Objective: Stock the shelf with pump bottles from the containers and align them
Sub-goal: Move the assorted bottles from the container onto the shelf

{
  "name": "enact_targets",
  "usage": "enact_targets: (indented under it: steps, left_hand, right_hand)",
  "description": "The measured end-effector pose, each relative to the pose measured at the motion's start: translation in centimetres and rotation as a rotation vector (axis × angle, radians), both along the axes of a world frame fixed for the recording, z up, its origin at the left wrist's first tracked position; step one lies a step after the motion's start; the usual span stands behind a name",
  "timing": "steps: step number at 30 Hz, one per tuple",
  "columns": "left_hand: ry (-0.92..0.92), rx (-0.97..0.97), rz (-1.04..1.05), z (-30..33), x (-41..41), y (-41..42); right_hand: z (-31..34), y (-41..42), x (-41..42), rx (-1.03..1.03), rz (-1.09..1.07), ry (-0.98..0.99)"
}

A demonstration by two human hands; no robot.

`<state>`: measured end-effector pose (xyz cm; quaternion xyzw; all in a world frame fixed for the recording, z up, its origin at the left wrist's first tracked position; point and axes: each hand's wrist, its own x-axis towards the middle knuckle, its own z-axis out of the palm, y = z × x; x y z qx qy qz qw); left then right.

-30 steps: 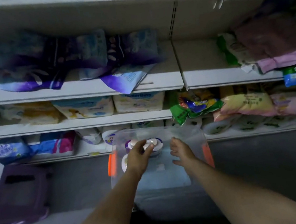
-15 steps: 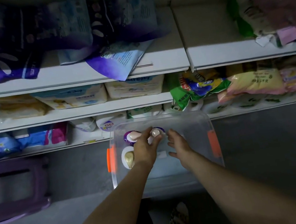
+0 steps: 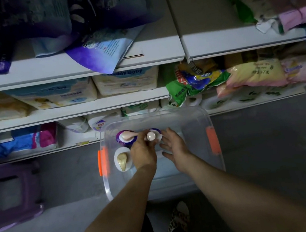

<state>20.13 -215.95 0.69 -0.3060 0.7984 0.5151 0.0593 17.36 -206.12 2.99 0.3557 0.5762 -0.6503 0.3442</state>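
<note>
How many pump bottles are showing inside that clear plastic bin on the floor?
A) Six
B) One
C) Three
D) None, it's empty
C: three pump tops show in the clear bin: a purple bottle with a pink pump, a white bottle with a gold pump, and a second purple bottle whose pump the left hand grips.
</note>
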Motion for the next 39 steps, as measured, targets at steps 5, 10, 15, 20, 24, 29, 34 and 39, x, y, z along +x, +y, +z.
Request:
enact_targets:
  steps: [5, 10, 15, 20, 24, 29, 34, 39]
  left_hand:
    - [0.033, -0.101, -0.076, 0.2, 0.4, -0.1]
    - [0.089, 0.028, -0.061, 2.6, 0.8, 0.3]
    - [0.199, 0.193, -0.037, 7.1, 1.3, 0.5]
    - [0.343, 0.353, 0.038, 13.8, 0.7, 0.7]
    - [0.500, 0.379, 0.047, 21.2, -0.3, 0.4]
    - [0.699, 0.322, 0.027, 30.8, -0.8, -0.4]
    - [0.884, 0.393, 0.024, 38.7, -0.6, -1.0]
    - [0.962, 0.409, 0.068, 42.5, -0.3, -0.7]
  right_hand:
    - [-0.4, 1.0, 0.5, 0.039, 0.039, 0.048]
    - [0.8, 2.5, 0.8, 0.135, 0.084, 0.122]
    - [4.4, 3.3, 1.4, 0.145, 0.135, 0.235]
    - [10.4, 3.9, 0.7, 0.076, 0.145, 0.367]
    - [15.6, 3.6, 0.3, -0.040, 0.175, 0.473]
    - [21.7, 2.8, 0.4, -0.163, 0.231, 0.546]
    - [26.3, 2.7, 0.3, -0.374, 0.306, 0.547]
    - [30.2, 3.4, -0.2, -0.481, 0.298, 0.632]
